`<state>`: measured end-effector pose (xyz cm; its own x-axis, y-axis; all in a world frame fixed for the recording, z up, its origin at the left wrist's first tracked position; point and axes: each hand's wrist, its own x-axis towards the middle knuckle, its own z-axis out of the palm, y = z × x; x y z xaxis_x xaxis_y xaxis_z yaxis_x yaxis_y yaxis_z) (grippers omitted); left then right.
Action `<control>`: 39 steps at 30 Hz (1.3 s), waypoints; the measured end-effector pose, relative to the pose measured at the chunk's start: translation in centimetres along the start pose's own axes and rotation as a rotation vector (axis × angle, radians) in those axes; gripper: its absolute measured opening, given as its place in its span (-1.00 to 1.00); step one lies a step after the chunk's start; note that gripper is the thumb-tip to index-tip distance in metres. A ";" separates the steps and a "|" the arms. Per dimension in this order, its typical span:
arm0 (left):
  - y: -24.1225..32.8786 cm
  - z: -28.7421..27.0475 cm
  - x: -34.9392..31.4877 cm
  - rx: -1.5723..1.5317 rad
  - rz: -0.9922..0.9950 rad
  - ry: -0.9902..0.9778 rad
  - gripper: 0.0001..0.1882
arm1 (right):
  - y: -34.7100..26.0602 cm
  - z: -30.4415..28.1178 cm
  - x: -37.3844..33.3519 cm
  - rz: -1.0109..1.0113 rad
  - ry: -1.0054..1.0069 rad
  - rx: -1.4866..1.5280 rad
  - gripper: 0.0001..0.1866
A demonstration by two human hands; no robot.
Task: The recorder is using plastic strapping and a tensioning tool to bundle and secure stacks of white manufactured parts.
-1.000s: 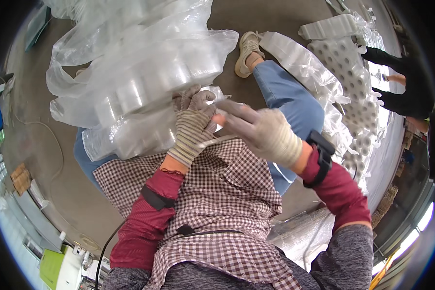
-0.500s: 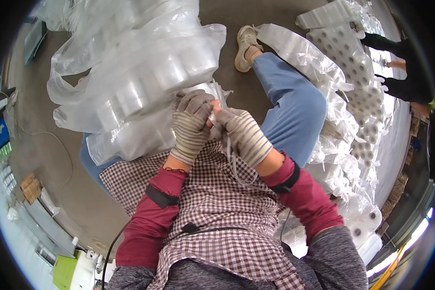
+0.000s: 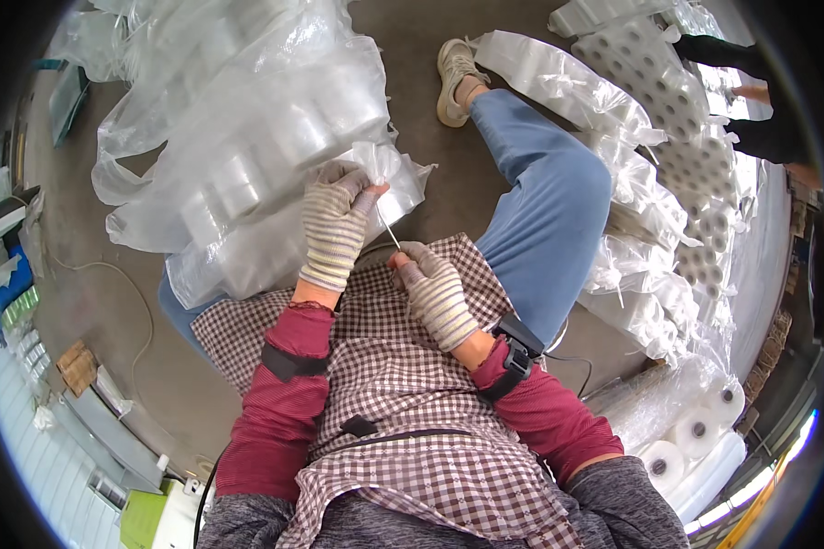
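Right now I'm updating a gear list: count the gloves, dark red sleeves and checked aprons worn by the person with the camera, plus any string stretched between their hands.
Gloves: 2
Dark red sleeves: 2
Checked apron: 1
String between left hand and right hand: 1
Total: 6

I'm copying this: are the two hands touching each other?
No, string stretches across a gap between the left hand and right hand.
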<state>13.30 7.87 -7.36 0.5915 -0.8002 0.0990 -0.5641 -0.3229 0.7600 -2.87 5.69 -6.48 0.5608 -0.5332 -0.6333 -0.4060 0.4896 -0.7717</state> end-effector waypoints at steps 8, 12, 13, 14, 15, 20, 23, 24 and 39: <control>-1.1 1.3 -2.1 -0.009 -0.005 0.195 -0.87 | -1.3 0.6 1.5 -0.124 0.108 -0.232 -0.82; -0.1 0.6 -2.0 0.050 0.027 0.180 -0.85 | -0.2 -0.6 1.2 -0.110 0.078 -0.283 -0.83; 0.0 0.5 -1.9 0.097 0.041 0.158 -0.85 | -0.6 -0.4 1.6 -0.109 0.073 -0.290 -0.83; -0.2 0.7 -2.0 0.037 0.026 0.189 -0.86 | -0.9 -0.2 2.1 -0.187 0.093 -0.383 -0.83; -0.1 0.6 -2.0 0.037 0.019 0.192 -0.86 | -1.0 0.0 2.3 -0.264 0.113 -0.472 -0.83; 0.2 0.2 -2.0 0.148 0.060 0.148 -0.84 | -1.3 -0.9 0.9 -0.129 0.087 -0.432 -0.87; 0.5 0.2 -1.9 0.148 0.089 0.147 -0.84 | -3.7 -0.2 1.7 -0.129 0.084 -0.430 -0.87; 0.4 0.3 -1.9 0.147 0.086 0.149 -0.84 | -3.1 0.1 2.9 -0.300 0.091 -0.476 -0.85; 0.5 0.6 -2.3 0.055 0.048 0.162 -0.84 | -5.4 -3.8 4.5 -0.157 -0.263 -1.439 -0.71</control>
<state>11.34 9.27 -7.60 0.6454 -0.7252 0.2401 -0.6222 -0.3167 0.7160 -0.89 -1.97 -5.35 0.7141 -0.3000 -0.6325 -0.5942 -0.7375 -0.3210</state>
